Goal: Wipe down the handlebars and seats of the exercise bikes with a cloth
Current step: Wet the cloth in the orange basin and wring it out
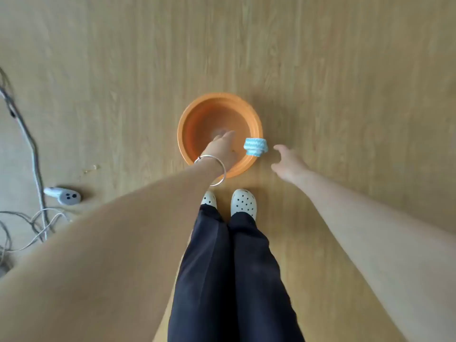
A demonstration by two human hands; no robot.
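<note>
While both hands reach down over the wooden floor (pixel 345 70), neither grips anything. The left hand (pixel 219 149) lies with straight fingers inside the mouth of 1 orange basin (pixel 217 96); whether it touches the wall, I cannot tell, since the fingertips are blurred. 1 thin silver bracelet (pixel 224 171) circles that wrist. The right hand (pixel 287 164) hangs with fingers spread and loosely bent, holding nothing, apart from the basin.

1 light blue cloth (pixel 256 147), folded into a thick wad, sits on the basin's rim between the 2 hands, just beside the right hand's fingertips but not touching them, and near the left hand's knuckles.

Below the hands, toward the person, stand 2 white clogs: 1 (pixel 209 199) under the left wrist, 1 (pixel 243 201) beside it, both under dark trousers (pixel 234 280). Well off to the left hand's outer side lies 1 grey socket block (pixel 64 195) among tangled cables (pixel 34 154), too knotted to count.
</note>
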